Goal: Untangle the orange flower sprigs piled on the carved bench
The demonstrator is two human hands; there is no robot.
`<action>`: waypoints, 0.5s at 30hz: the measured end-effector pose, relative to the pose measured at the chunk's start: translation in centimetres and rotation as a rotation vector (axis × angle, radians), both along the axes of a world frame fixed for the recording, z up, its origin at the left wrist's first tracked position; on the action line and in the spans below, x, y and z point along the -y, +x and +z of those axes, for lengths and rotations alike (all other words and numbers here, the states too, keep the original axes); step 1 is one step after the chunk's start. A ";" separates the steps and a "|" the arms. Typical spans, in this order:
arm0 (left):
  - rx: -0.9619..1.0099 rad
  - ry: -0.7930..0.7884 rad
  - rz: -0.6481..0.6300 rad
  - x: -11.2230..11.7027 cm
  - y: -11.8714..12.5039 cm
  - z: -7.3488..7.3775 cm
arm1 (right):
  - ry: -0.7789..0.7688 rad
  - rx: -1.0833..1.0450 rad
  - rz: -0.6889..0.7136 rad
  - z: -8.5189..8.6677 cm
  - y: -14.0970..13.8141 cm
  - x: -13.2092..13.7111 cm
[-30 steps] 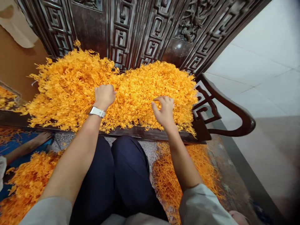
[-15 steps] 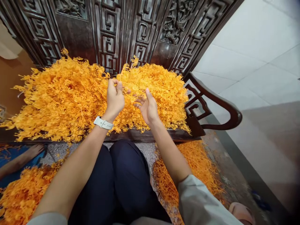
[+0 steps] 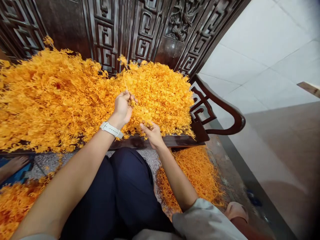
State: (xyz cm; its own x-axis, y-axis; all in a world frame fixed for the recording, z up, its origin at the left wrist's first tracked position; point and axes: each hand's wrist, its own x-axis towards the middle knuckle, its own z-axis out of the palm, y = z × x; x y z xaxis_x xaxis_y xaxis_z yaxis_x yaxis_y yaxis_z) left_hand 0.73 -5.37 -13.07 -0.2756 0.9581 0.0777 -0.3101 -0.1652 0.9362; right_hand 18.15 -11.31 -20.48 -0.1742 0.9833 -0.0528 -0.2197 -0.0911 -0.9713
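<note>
A big heap of orange plastic sprigs [image 3: 57, 96] covers the seat of a dark carved wooden bench [image 3: 150, 141]. My left hand [image 3: 122, 107], with a white watch [image 3: 111, 129] on its wrist, is closed on the top of one orange sprig [image 3: 140, 113] held above the heap. My right hand [image 3: 151, 132] pinches the lower end of the same sprig, just over the bench's front edge. My dark trousers [image 3: 125, 186] fill the foreground between my arms.
The carved backrest [image 3: 140, 30] rises behind the heap, and a curved armrest [image 3: 220, 113] closes the bench's right end. More orange sprigs lie on the floor at the right [image 3: 195, 173] and the lower left [image 3: 15, 203]. Another person's bare foot [image 3: 12, 165] shows at the left edge. White tiles [image 3: 262, 50] lie to the right.
Both hands came up off the heap and met, drawing out one sprig. The right hand has since dropped toward the bench's front edge, stretching the sprig between the two hands.
</note>
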 end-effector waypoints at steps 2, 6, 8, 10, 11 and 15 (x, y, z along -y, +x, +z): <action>-0.032 0.009 0.000 0.3 0.5 0.0 | 0.015 0.007 0.063 0.1 1.2 -0.1; -0.182 0.074 -0.077 0.6 1.8 -0.3 | 0.046 -0.074 0.066 2.4 3.1 -2.4; -0.257 0.103 -0.140 0.5 2.3 -0.8 | 0.082 -0.016 0.108 3.8 3.0 -4.0; -0.335 0.111 -0.194 0.4 2.7 -1.5 | 0.156 0.010 0.079 5.0 2.3 -5.4; -0.388 0.114 -0.223 0.4 2.8 -1.9 | 0.200 0.003 0.016 5.4 2.0 -6.0; -0.552 0.144 -0.347 0.4 2.9 -2.9 | 0.275 0.049 -0.246 6.3 0.9 -8.3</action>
